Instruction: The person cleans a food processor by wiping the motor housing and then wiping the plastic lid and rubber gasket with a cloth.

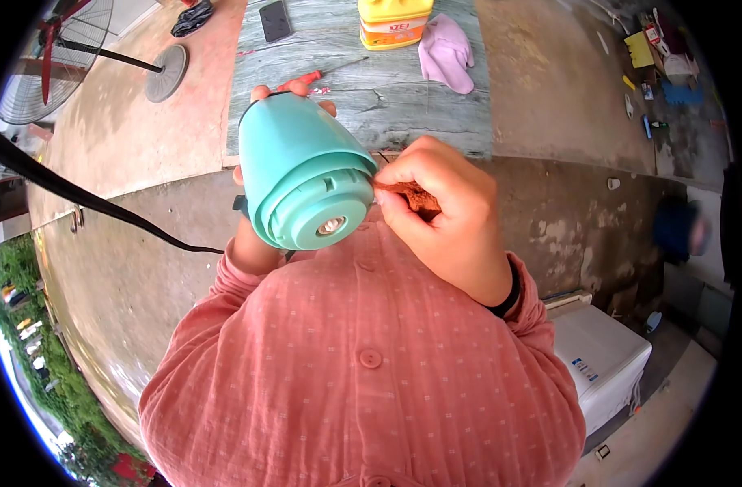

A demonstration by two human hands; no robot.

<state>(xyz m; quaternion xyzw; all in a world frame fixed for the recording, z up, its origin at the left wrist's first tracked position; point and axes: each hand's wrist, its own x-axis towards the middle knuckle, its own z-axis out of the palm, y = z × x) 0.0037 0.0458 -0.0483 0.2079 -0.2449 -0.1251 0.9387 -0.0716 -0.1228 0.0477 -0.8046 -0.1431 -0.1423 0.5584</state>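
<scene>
A teal appliance base point(298, 154), which looks like a blender's motor base, is tilted in front of my chest. Its round end with a metal coupling point(331, 226) faces me. My left hand point(256, 247) is wrapped around it from behind, fingertips showing over its far edge. Against the rim on the right side, my right hand point(456, 207) pinches a bunched reddish-brown cloth point(420, 199). Part of that cloth is hidden inside the fist. Beyond the base, a screwdriver with a red handle point(300, 80) lies on the table.
On the grey wood-patterned table point(363, 118) are a phone point(275, 21), a yellow jug point(395, 23) and a pink cloth point(446, 53). A standing fan point(58, 57) is at far left. A black cable point(103, 199) crosses the left side. A white appliance point(602, 361) stands at right.
</scene>
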